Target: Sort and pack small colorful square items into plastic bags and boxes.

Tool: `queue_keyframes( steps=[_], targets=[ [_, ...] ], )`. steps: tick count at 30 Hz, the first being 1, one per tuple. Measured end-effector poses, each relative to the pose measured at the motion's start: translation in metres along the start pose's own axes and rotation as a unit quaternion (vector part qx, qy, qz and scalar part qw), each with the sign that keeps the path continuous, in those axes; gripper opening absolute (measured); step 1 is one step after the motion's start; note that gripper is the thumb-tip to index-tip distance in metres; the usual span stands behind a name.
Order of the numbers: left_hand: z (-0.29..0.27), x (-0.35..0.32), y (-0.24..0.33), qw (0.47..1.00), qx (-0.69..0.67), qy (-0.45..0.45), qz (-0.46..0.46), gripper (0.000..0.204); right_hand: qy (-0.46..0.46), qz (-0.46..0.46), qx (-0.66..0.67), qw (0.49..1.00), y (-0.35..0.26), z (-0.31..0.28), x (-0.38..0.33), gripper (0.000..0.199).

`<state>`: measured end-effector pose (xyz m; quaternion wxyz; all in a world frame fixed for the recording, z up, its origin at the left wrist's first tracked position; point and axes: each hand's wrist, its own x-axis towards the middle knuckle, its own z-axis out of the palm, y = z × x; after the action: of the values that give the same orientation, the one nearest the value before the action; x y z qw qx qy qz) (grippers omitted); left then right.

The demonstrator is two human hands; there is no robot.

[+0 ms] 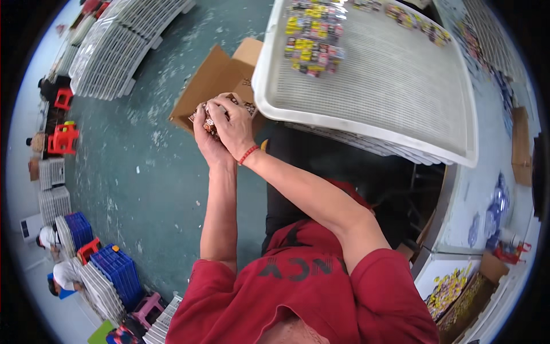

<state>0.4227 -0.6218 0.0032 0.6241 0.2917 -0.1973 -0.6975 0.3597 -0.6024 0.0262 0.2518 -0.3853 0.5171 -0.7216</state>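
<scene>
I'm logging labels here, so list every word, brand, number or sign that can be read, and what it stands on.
Red shirt: large dark letters across the front, upside down in this view; I won't copy them out.
Packets on the white tray: any print too small and blurred to read.
Small pieces between left hand and right hand: likewise unreadable.

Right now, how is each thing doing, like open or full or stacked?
Left hand: cupped around wrapped pieces
Right hand: curled over the same pieces
Wrapped pieces: held between both hands
Cardboard box: open
Large white tray: partly filled, on top of a stack
Colourful packets: grouped on the tray
Pale trays at upper left: stacked
Red bracelet: worn on the right wrist
</scene>
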Motion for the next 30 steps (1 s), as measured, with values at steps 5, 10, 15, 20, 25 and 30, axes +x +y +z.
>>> queue_keyframes(
  steps=[5, 10, 15, 20, 25, 30],
  targets=[
    [0.043, -0.033, 0.035, 0.996, 0.050, -0.017, 0.075, 0.022, -0.033, -0.056, 0.023, 0.998, -0.050, 0.004, 0.004, 0.016],
    [0.103, -0.069, 0.026, 0.958, 0.242, -0.038, 0.146, 0.029, 0.014, -0.150, 0.019, 0.988, -0.088, -0.037, 0.016, 0.014],
    [0.166, -0.120, -0.051, 0.981, 0.072, -0.178, 0.014, 0.026, 0.120, -0.201, -0.020, 0.972, -0.125, -0.141, 0.011, 0.015],
    [0.225, -0.212, -0.123, 0.892, -0.068, -0.345, -0.283, 0.027, 0.332, -0.227, -0.060, 0.914, -0.171, -0.267, -0.031, 0.011],
    [0.262, -0.332, -0.195, 0.846, 0.195, -0.451, -0.206, 0.027, 0.500, -0.240, -0.108, 0.825, -0.210, -0.386, -0.103, 0.010],
    [0.274, -0.435, -0.249, 0.715, 0.211, -0.597, -0.296, 0.027, 0.602, -0.240, -0.117, 0.752, -0.232, -0.473, -0.179, 0.013]
  ],
)
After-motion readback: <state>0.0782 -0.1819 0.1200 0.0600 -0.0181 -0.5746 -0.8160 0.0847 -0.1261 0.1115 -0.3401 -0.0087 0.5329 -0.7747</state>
